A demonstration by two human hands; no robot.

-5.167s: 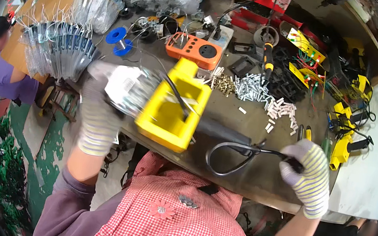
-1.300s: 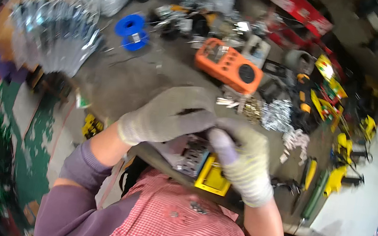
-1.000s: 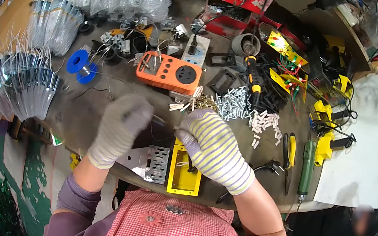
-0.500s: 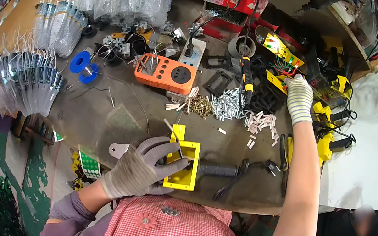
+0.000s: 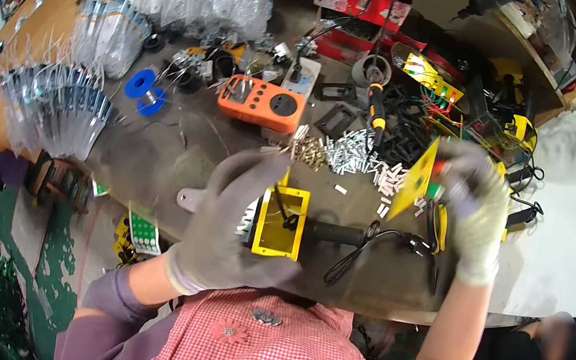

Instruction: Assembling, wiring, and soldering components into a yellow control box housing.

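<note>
Workbench [image 5: 375, 289] below, the spread left hand [image 5: 221, 233] brackets a yellow box [image 5: 279, 239]; right hand [image 5: 476, 203] grips yellow panel [image 5: 418, 178].

Left hand [image 5: 220, 233] spread wide, right hand [image 5: 476, 192] curled and blurred, both hands gloved.

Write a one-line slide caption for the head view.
Gloved left hand spread at a yellow box, right hand holding a yellow panel.
</note>
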